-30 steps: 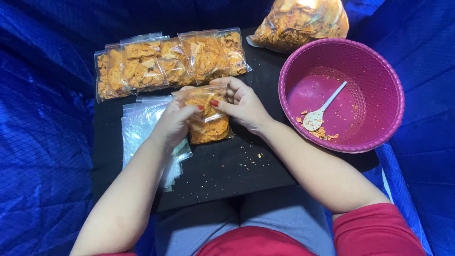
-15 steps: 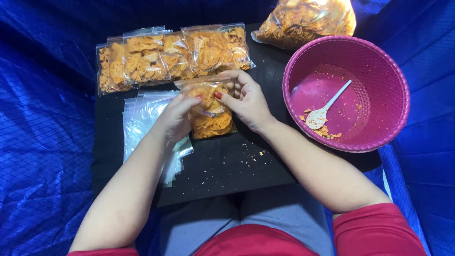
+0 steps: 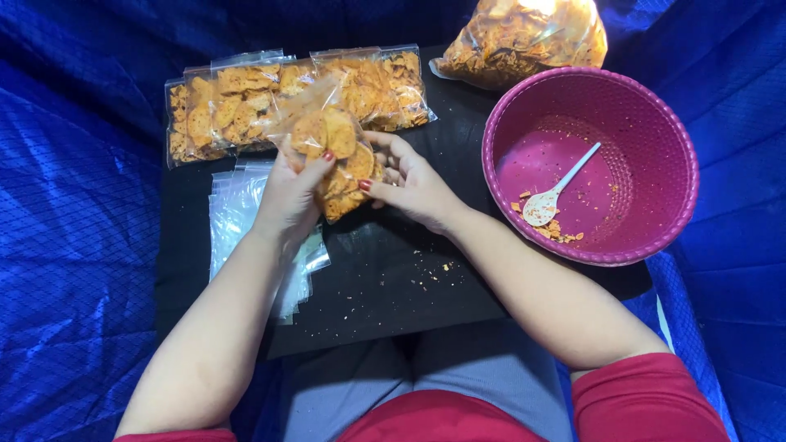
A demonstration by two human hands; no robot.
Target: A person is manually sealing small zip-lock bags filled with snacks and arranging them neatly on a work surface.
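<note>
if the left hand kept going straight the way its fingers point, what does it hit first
Likely the row of filled chip bags just beyond the small bag that the left hand holds; height above them is unclear.

Open black board (image 3: 385,303) near the lap; pink basket (image 3: 589,164) right, filled bags (image 3: 286,98) beyond.

Magenta basket (image 3: 665,123), white spoon (image 3: 555,187), orange chips (image 3: 337,155), blue cloth (image 3: 74,205).

One pink basket (image 3: 679,147), one white spoon (image 3: 557,187), one big chip bag (image 3: 524,37), two hands.
</note>
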